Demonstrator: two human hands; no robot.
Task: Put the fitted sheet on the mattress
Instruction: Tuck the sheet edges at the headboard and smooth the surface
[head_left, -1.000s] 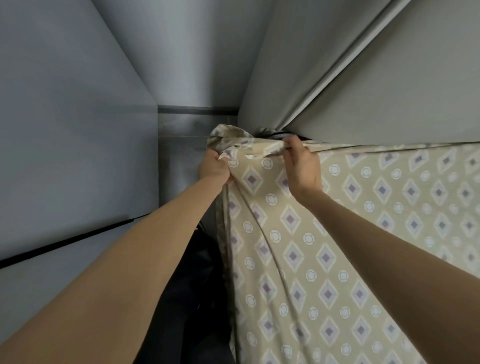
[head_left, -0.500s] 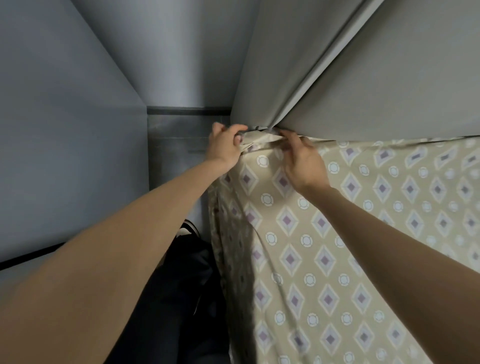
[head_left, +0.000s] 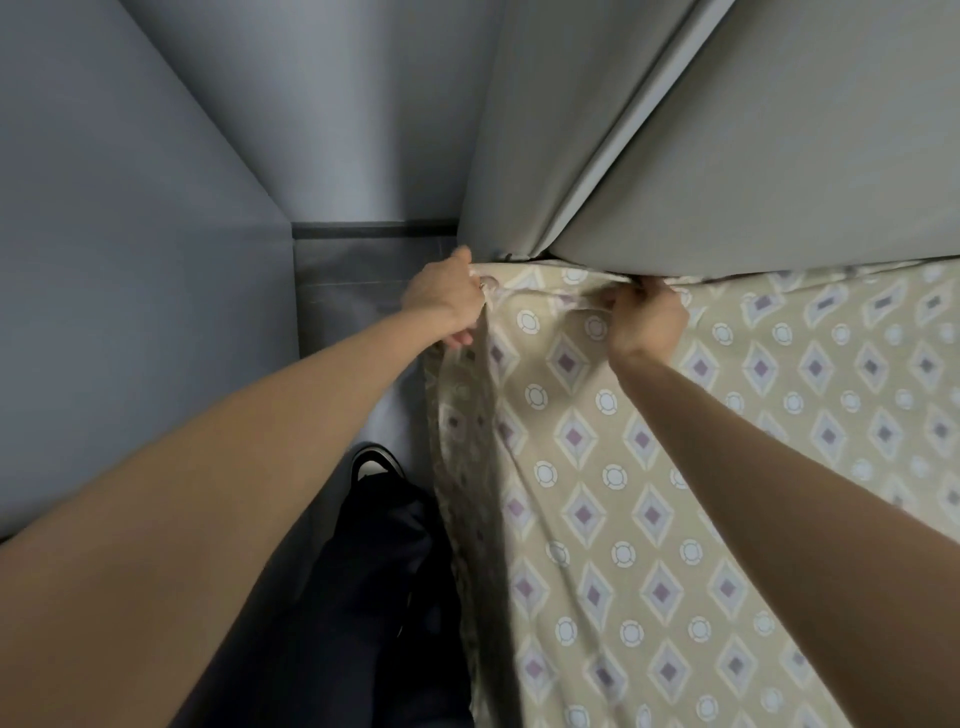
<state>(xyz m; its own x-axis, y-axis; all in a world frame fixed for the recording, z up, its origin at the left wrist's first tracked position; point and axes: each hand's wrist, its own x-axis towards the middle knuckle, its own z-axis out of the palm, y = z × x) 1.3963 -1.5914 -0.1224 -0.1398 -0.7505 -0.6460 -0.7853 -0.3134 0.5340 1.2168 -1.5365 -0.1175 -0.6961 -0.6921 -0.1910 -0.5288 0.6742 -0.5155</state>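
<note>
Mostly on | my left hand (head_left: 447, 299) and right hand (head_left: 647, 322) each grip fitted sheet (head_left: 649, 493), bunched at upper centre | corner tuck not yet done, I judge.

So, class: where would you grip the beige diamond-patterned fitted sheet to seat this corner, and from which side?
Grip the beige diamond-patterned fitted sheet by its gathered corner hem, as the left hand and right hand do. Come from the open aisle side: the grey padded panel blocks the far edge; elsewhere it lies flat.

Beige patterned fitted sheet (head_left: 649, 467) covers the mattress (head_left: 462, 493).
</note>
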